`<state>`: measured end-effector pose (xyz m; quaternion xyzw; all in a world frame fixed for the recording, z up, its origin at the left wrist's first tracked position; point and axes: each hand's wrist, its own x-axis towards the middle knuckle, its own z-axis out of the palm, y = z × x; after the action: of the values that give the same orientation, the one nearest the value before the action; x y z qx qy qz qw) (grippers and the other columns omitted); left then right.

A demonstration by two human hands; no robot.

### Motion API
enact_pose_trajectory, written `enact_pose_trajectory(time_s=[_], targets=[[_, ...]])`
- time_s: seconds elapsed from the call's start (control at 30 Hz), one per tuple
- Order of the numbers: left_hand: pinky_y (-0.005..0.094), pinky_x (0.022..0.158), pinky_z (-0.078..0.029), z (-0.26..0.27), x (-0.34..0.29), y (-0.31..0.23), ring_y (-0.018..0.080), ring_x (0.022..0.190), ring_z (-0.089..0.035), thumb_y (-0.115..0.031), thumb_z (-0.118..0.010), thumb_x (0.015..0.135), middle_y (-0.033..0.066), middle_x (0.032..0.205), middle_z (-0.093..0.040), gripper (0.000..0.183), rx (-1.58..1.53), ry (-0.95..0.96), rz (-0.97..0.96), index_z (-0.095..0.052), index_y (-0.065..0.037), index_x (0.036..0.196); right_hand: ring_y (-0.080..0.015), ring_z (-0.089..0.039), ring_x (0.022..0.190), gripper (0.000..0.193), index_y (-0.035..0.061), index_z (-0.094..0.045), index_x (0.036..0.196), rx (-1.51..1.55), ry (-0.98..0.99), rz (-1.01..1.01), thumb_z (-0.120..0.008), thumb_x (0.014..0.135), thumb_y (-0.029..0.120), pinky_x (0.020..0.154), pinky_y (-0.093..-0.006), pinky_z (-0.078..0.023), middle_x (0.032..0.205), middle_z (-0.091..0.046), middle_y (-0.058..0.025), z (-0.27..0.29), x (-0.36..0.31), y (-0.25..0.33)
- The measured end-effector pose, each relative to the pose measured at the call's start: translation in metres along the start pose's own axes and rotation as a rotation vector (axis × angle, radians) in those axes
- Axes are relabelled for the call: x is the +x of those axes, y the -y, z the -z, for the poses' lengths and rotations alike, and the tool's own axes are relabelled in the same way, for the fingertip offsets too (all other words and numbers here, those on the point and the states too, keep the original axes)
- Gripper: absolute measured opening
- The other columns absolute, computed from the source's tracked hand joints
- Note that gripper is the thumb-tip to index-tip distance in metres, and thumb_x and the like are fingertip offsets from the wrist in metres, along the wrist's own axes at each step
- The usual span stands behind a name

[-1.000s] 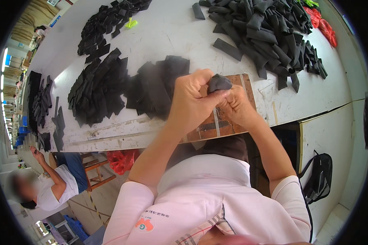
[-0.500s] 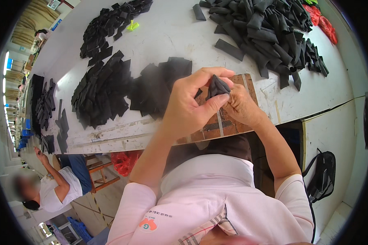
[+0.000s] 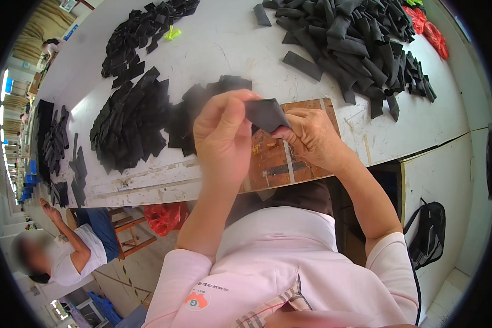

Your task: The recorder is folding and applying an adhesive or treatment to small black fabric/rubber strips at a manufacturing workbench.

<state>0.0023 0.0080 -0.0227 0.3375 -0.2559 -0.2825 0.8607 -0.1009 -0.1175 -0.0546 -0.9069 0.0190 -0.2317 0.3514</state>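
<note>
Our bare left hand [image 3: 221, 128] now sits farther from our bare right hand [image 3: 317, 136], out past the left edge of the brown rectangular board [image 3: 269, 156]. Between them, the small dark-grey fabric piece [image 3: 267, 114], bunched to a point before, shows a broad, flattened face.

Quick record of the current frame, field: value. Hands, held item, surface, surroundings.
left hand: at the left end of the black piece; grip unclear
right hand: pinching that piece's right end
held item position: above the brown board
surface: white table, scuffed
left side of table: several heaps of flat black pieces
far right of table: large pile of black tube-like pieces
nearby: seated co-worker, lower left
</note>
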Motion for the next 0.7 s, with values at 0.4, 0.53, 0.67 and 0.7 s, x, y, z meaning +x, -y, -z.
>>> enact_pose_trajectory(time_s=[0.4, 0.53, 0.67, 0.7], targets=[[0.0269, 0.076, -0.039, 0.001, 0.005, -0.003, 0.0148, 0.081, -0.053, -0.009, -0.053, 0.084, 0.0088, 0.086, -0.059, 0.012, -0.131, -0.006, 0.009, -0.059, 0.001, 0.087, -0.0309, -0.050, 0.058, 0.025, 0.0002, -0.051, 0.064, 0.031, 0.019, -0.019, -0.061, 0.074, 0.021, 0.051, -0.0373, -0.039, 0.059, -0.050, -0.0135, 0.003, 0.006, 0.010], [0.0259, 0.077, -0.040, 0.001, -0.003, -0.004, 0.0147, 0.080, -0.053, -0.008, -0.054, 0.083, 0.0096, 0.085, -0.059, 0.011, 0.245, -0.039, -0.128, -0.059, 0.002, 0.087, -0.0305, -0.052, 0.059, 0.023, 0.0007, -0.054, 0.067, 0.129, -0.020, -0.052, -0.060, 0.075, 0.021, 0.052, -0.0353, -0.041, 0.059, -0.051, -0.0141, -0.004, 0.003, 0.006], [0.0235, 0.067, -0.040, -0.011, -0.025, -0.016, 0.0138, 0.077, -0.049, -0.002, -0.043, 0.084, 0.0135, 0.094, -0.057, 0.014, 0.768, -0.042, -0.656, -0.055, 0.001, 0.088, -0.0231, -0.054, 0.054, 0.020, 0.0006, -0.057, 0.070, 0.226, 0.009, -0.108, -0.059, 0.079, 0.019, 0.050, -0.0300, -0.042, 0.058, -0.054, -0.0105, 0.008, 0.005, 0.015], [0.0240, 0.061, -0.040, -0.023, -0.036, -0.024, 0.0141, 0.071, -0.049, -0.002, -0.042, 0.083, 0.0117, 0.087, -0.057, 0.014, 0.644, 0.096, -0.656, -0.056, -0.001, 0.082, -0.0231, -0.054, 0.054, 0.020, 0.0006, -0.057, 0.070, 0.244, 0.019, -0.114, -0.059, 0.079, 0.019, 0.050, -0.0300, -0.042, 0.058, -0.054, -0.0105, 0.013, 0.009, 0.016]])
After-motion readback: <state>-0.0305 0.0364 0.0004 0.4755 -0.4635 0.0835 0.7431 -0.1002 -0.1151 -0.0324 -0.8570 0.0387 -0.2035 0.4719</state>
